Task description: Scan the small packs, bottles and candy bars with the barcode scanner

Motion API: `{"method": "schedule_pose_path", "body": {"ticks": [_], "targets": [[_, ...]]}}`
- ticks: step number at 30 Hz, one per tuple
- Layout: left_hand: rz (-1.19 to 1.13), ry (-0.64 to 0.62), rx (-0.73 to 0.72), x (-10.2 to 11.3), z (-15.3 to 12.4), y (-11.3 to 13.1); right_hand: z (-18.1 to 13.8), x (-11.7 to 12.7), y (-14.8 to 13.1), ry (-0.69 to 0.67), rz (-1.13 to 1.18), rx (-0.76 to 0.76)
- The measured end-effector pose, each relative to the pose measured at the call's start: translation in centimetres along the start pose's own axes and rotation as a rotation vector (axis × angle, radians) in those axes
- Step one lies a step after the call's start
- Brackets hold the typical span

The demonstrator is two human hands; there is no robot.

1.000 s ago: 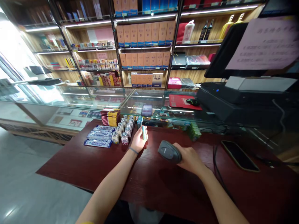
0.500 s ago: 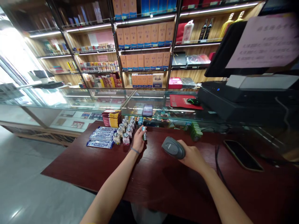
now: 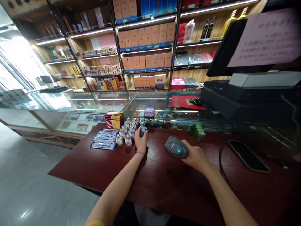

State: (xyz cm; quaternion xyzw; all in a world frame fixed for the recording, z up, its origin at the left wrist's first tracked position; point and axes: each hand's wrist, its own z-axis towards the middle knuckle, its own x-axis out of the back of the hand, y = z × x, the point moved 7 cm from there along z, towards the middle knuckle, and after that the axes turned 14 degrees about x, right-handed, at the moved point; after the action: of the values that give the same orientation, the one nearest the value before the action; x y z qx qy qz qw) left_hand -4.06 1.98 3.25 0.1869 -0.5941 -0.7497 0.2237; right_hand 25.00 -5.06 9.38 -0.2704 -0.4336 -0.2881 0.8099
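Dk-red tabletop (image 3: pixel 162 182) is extending across foreground. R. hand (image 3: pixel 195 157) is gripping scanner (image 3: pixel 175 146), fingers wrapping it. L. hand (image 3: pixel 141 142) is pinching sm. pack (image 3: pixel 143 130) betw. thumb & fingers. Scanner is hovering above tabletop, showing blue light (image 3: pixel 178 151). Jars (image 3: pixel 131 133) are standing just L. of pack, nr. tabletop's far edge.

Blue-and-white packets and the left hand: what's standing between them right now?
In the head view, small silver-lidded jars stand between the blue-and-white packets and the left hand, on the dark red tabletop.
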Motion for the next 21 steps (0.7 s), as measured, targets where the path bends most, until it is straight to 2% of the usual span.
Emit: {"method": "schedule_pose_path", "body": {"ticks": [4, 8, 13, 21], "targets": [[0.014, 0.047, -0.039, -0.1, 0.4, -0.1, -0.1, 0.4, 0.2, 0.028, 0.015, -0.022], [-0.017, 0.052, 0.033, -0.9, 1.5, -1.8, -0.1, 0.6, 0.5, 0.046, 0.014, -0.028], [0.047, 0.122, 0.150, -1.3, 2.9, -3.6, -0.2, 0.8, 0.7, 0.046, -0.008, -0.029], [0.046, 0.112, 0.191, -1.5, 3.7, -4.6, -0.4, 0.8, 1.0, 0.020, 0.014, -0.041]]}}
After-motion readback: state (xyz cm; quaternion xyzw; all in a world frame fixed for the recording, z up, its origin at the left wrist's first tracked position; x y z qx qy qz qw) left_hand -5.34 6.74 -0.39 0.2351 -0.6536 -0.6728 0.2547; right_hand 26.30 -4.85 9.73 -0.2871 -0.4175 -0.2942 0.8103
